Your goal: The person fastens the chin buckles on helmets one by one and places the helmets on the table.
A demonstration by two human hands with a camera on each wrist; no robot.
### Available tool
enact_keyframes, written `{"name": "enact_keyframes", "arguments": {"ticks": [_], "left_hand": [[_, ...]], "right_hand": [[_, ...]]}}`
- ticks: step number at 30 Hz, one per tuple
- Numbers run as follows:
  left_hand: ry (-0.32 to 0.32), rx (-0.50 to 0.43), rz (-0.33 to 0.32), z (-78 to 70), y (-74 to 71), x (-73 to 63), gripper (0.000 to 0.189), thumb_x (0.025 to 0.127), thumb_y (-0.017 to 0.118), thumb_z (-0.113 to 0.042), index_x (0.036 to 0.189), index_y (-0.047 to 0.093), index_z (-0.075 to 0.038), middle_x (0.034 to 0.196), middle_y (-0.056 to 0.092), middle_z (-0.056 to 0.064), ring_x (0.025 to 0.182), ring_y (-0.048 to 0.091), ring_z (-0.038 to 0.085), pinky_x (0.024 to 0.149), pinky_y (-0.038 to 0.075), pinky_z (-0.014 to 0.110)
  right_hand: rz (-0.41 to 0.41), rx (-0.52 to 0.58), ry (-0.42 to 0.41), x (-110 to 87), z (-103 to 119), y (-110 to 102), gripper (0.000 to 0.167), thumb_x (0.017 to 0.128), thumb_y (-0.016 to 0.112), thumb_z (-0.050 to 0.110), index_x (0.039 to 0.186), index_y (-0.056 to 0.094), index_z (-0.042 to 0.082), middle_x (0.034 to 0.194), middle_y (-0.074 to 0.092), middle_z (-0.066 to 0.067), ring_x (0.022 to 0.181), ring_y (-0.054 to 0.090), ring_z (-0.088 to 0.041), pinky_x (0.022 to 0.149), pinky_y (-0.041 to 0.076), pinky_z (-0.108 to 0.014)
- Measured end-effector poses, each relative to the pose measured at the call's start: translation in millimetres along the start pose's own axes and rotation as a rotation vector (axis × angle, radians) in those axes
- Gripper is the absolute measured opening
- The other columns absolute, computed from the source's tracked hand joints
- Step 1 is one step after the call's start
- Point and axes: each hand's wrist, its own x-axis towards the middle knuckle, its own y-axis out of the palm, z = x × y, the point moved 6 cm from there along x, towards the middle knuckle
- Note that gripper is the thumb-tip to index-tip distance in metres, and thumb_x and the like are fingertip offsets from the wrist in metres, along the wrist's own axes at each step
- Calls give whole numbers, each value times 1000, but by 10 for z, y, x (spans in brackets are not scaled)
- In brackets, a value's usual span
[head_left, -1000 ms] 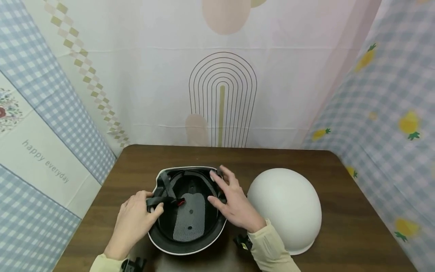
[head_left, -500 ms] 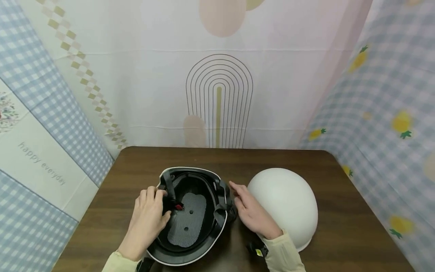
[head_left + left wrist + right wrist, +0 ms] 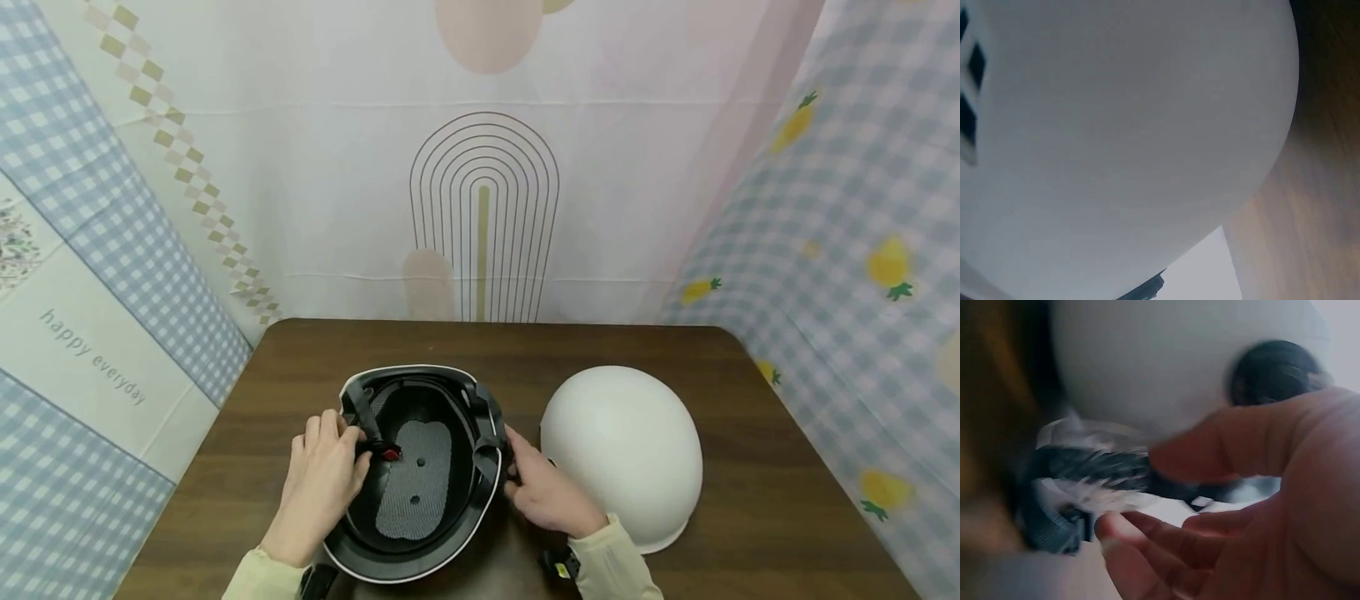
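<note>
From the head view, an upturned helmet (image 3: 416, 471) lies on the near left of the table (image 3: 772, 500), its dark inside and grey mesh pad (image 3: 415, 479) facing up. The left hand (image 3: 322, 483) rests on the helmet's left rim, its thumb and fingers curled round a black strap (image 3: 365, 425) just beside a small red clip (image 3: 391, 454). The right hand (image 3: 543, 492) is at the helmet's right rim, its fingers bent round the other strap (image 3: 487, 454) where it hangs over the edge. The two hands are apart, one on each side of the helmet. A second helmet (image 3: 626, 454), white and dome up, stands just beside the right hand on the table.

The left wrist view shows none of this grip: it is filled by a smooth white shell (image 3: 1122, 131), with a strip of brown table at the right edge.

The right wrist view, blurred, shows what the head view hides: the right hand's palm side, with its fingers (image 3: 1154, 540) and thumb (image 3: 1235, 447) closed on a dark woven strap (image 3: 1097, 469) against a white shell (image 3: 1166, 356).
</note>
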Motion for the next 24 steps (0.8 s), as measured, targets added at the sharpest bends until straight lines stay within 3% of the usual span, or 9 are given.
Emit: {"name": "enact_keyframes", "arguments": {"ticks": [4, 7, 10, 12, 15, 20, 24], "left_hand": [[-17, -58, 1, 6, -14, 2, 11, 78, 79, -11, 77, 68, -10, 87, 47, 9, 83, 43, 32, 66, 35, 44], [-21, -123, -4, 9, -31, -5, 8, 81, 77, -11, 79, 69, -10, 91, 50, 8, 86, 45, 31, 68, 35, 43], [-10, -181, -32, 3, -53, -9, 7, 81, 77, -10, 81, 70, -11, 93, 56, 5, 89, 48, 30, 73, 37, 46], [4, -216, -51, -3, -63, -9, 7, 81, 76, -9, 83, 70, -12, 92, 60, 2, 91, 50, 29, 79, 38, 48], [34, -263, -80, -25, -80, -9, 10, 81, 76, -7, 85, 69, -13, 88, 65, -1, 91, 54, 25, 89, 36, 51], [118, -277, -131, -60, -112, -15, 12, 79, 75, -2, 87, 69, -10, 82, 68, -1, 84, 58, 20, 92, 36, 46], [203, -244, -161, -104, -130, -28, 14, 79, 71, 2, 90, 69, -7, 83, 68, 0, 77, 59, 18, 89, 41, 44]], "right_hand": [[9, -28, 20, 24, -85, 93, 37, 85, 56, 0, 122, 50, 6, 90, 51, -1, 81, 50, -14, 78, 42, -34], [10, -84, 53, 14, -134, 114, 15, 85, 56, 2, 98, 54, 7, 82, 47, 0, 76, 47, -14, 71, 42, -32], [0, -94, 80, -1, -152, 105, 6, 87, 57, 3, 93, 55, 5, 82, 49, -4, 73, 48, -16, 67, 43, -33], [-18, -82, 98, -24, -147, 72, 13, 90, 57, 6, 101, 58, -1, 89, 56, -9, 81, 54, -21, 71, 47, -37], [-46, -17, 128, -60, -143, 1, 16, 95, 57, 11, 106, 58, -1, 88, 59, -11, 79, 57, -22, 68, 48, -37], [-140, 83, 122, -128, -49, -218, 17, 97, 59, 27, 93, 57, 10, 73, 51, 0, 62, 48, -13, 58, 42, -27], [-298, 140, 124, -204, 76, -468, 25, 93, 65, 38, 86, 57, 16, 71, 48, 1, 63, 45, -14, 59, 40, -27]]}}
